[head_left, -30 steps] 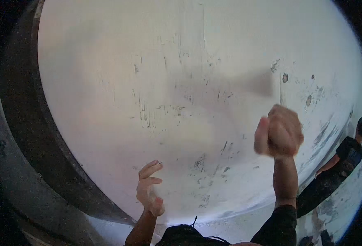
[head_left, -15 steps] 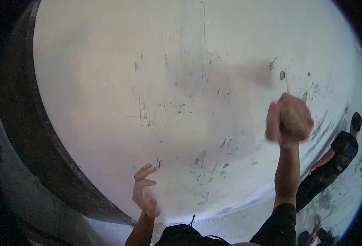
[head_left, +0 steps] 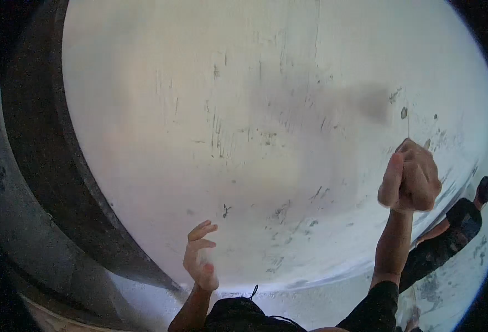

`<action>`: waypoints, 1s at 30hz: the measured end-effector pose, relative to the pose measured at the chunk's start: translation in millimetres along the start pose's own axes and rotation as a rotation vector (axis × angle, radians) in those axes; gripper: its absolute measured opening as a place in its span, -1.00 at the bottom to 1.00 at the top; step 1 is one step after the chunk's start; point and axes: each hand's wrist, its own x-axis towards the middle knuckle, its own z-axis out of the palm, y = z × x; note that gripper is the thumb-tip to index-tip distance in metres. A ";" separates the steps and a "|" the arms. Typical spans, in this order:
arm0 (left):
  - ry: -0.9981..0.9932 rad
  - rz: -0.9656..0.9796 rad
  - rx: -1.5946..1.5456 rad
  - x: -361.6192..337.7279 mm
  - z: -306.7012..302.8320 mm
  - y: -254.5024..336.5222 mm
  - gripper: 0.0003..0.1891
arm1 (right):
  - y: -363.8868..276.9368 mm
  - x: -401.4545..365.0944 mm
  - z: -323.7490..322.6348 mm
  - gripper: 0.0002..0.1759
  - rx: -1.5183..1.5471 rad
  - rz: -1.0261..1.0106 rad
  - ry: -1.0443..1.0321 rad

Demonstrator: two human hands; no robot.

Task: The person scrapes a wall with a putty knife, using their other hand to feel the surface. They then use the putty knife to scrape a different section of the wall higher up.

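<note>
A broad pale wall (head_left: 161, 166) with dark scuffs and scratches fills most of the head view. My right hand (head_left: 411, 178) is raised in front of its right part, fingers curled into a fist with the thumb along the side. I cannot tell what, if anything, is inside the fist. A thin upright line (head_left: 409, 126) shows just above the knuckles. Lower down, my left hand (head_left: 201, 255) is held up with its fingers apart and slightly bent, nothing in it. A small dark mark (head_left: 226, 211) on the wall lies just above its fingertips.
A dark band (head_left: 45, 149) borders the wall along the left. Another person (head_left: 448, 238) in dark clothes stands at the right, close to my right forearm in this view. A pale, stained floor (head_left: 448, 293) shows at the lower right.
The view has shifted, so the wall marks sit farther right. My right fist appears lower and farther right, sharper than before. My left hand keeps its open shape.
</note>
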 end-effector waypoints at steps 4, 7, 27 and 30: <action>0.051 0.014 -0.017 2.6 -5.9 5.7 -0.49 | 20.6 -10.6 -2.5 -0.69 -0.345 0.089 -0.133; 0.057 0.018 0.008 -0.1 -13.9 4.9 -0.49 | 2.5 -3.6 0.0 -0.64 -0.102 0.033 0.075; -0.143 -0.255 -0.269 -29.1 -3.5 24.7 -0.25 | 22.2 -11.9 -1.2 -0.62 -0.521 0.057 -0.083; -0.186 -0.276 -0.269 -31.1 -0.2 20.0 -0.21 | 8.0 -3.9 -5.1 -0.59 -0.031 0.065 0.012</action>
